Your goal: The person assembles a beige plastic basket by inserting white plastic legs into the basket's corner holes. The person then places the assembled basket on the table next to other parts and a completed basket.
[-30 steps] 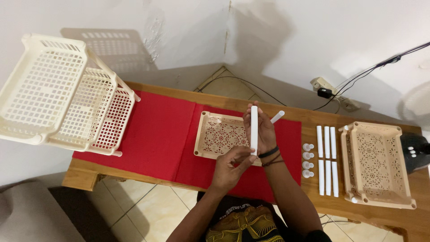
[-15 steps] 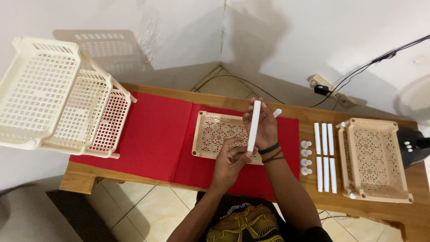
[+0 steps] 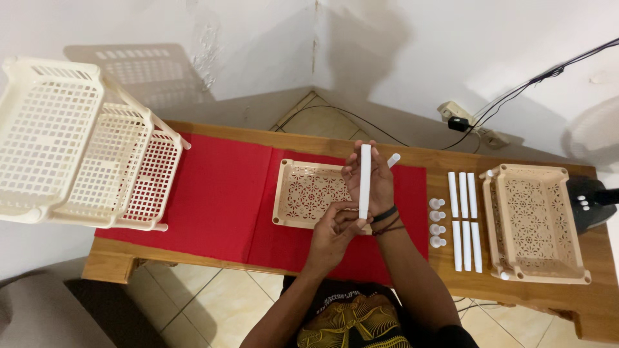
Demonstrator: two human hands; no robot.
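Over the cream perforated plastic tray [image 3: 308, 193] on the red cloth [image 3: 219, 187], the right hand [image 3: 373, 183] stands palm-up, fingers curled around a long white plastic tube [image 3: 365, 180] pointing to 12 o'clock. The left hand [image 3: 334, 229], at the tube's 6 o'clock end, pinches its lower tip with thumb and fingertips.

Stacked cream baskets [image 3: 84, 142], black fan base [image 3: 590, 201]

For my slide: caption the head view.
Both hands, right hand and left hand, hold a white tube above a beige tray.

Both hands [image 3: 358, 206] raised together, fingers curled
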